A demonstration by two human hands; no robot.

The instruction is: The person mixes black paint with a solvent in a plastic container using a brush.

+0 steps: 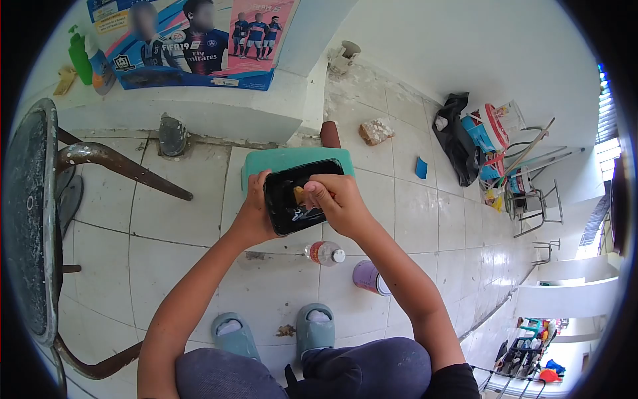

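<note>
Black plastic, a shallow tray [292,199] sits clasped in the left hand [256,209] by its edge, while the right hand [335,199] pinches a small yellowish piece [300,194] inside it. Both hover over a teal bin [292,161]. Below, on the tiled floor [173,219], lie a bottle [325,253] and a purple can [369,277].

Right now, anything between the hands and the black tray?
Nothing visible. The left hand grips the black tray by its left edge, and the right hand presses a small yellowish piece directly onto its inside. The teal basin sits behind it.
</note>
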